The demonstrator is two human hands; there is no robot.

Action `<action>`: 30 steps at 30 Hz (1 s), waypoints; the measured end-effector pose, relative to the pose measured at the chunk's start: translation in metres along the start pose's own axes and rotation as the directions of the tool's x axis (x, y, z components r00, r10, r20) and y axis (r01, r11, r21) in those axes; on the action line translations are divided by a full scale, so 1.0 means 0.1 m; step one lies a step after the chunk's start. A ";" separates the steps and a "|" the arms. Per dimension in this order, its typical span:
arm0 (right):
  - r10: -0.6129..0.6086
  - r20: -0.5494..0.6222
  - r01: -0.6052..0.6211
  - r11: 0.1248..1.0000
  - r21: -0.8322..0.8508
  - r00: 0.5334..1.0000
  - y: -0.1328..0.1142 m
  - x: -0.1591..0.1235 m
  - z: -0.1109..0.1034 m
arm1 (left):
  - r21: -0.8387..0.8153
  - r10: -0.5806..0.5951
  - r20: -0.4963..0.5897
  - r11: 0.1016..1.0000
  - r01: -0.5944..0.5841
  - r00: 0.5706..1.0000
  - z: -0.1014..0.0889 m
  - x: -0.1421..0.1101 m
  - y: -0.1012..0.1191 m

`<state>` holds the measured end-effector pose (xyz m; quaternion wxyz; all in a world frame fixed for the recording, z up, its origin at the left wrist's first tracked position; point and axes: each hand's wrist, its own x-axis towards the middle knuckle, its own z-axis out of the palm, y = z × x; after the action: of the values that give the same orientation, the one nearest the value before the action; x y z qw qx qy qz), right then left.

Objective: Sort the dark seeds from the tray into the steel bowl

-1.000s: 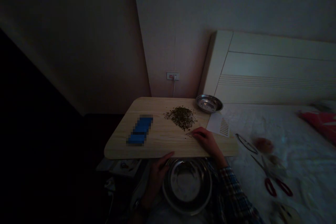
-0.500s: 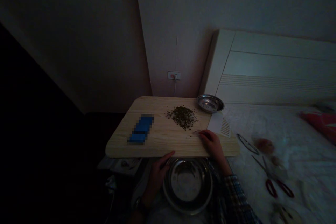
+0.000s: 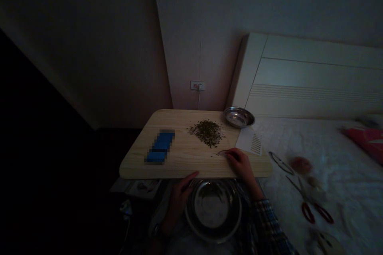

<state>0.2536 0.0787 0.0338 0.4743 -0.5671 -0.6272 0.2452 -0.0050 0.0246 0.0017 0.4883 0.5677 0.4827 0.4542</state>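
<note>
A pile of small dark seeds (image 3: 207, 132) lies on a light wooden table (image 3: 179, 159). My right hand (image 3: 241, 164) rests on the table just in front of the pile, fingers curled and pinched together near a few stray seeds. What it holds is too small to make out. My left hand (image 3: 178, 198) grips the left rim of a steel bowl (image 3: 213, 212) held below the table's near edge. A smaller steel dish (image 3: 238, 117) sits at the table's far right corner.
A blue pixelated object (image 3: 160, 152) lies on the table's left part. A white paper (image 3: 249, 142) hangs over the right edge. On the bed at right lie red-handled scissors (image 3: 311, 207) and glasses (image 3: 280, 162). A wall socket (image 3: 197, 85) is behind.
My right hand has shifted slightly right and back along the table in front of the seed pile. My left hand and the bowl have stayed put.
</note>
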 end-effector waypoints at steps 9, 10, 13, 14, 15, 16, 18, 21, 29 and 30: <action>-0.015 0.068 0.015 1.000 0.008 0.998 -0.01 -0.02 -0.01 | 0.003 0.001 0.001 1.000 -0.001 1.000 0.00 0.00 -0.01; -0.014 0.070 0.014 1.000 0.004 0.997 -0.01 -0.03 -0.01 | 0.001 0.000 -0.006 1.000 0.000 1.000 0.01 0.00 -0.01; -0.013 0.078 0.014 1.000 -0.004 0.997 -0.02 -0.05 -0.02 | -0.005 -0.005 -0.012 1.000 0.005 1.000 0.01 0.01 0.00; -0.017 0.085 0.017 1.000 -0.004 0.996 -0.02 -0.06 -0.02 | -0.009 -0.008 -0.016 1.000 0.008 1.000 0.01 0.01 0.00; -0.021 0.092 0.021 1.000 -0.003 0.996 -0.02 -0.06 -0.03 | -0.011 -0.013 -0.016 1.000 0.013 1.000 0.02 0.01 0.00; -0.023 0.099 0.024 1.000 -0.002 0.995 -0.02 -0.07 -0.03 | -0.011 -0.017 -0.012 1.000 0.017 1.000 0.02 0.01 0.00; -0.022 0.104 0.022 1.000 0.000 0.994 -0.02 -0.07 -0.03 | -0.008 -0.018 -0.011 1.000 0.018 1.000 0.01 0.01 -0.01; -0.030 0.110 0.030 1.000 0.008 0.993 0.00 -0.07 -0.03 | 0.000 -0.015 -0.005 1.000 0.015 1.000 0.01 0.00 -0.01; -0.052 0.139 0.053 0.999 -0.003 0.989 -0.02 -0.06 -0.03 | 0.008 0.005 0.010 1.000 -0.005 1.000 -0.01 0.00 0.00; -0.050 0.137 0.051 0.999 0.002 0.989 -0.03 -0.07 -0.03 | 0.010 0.011 0.015 1.000 -0.011 1.000 -0.01 0.00 -0.01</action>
<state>0.2537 0.0711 0.0358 0.4358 -0.5333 -0.6725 0.2707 -0.0059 0.0245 0.0010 0.4865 0.5760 0.4781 0.4505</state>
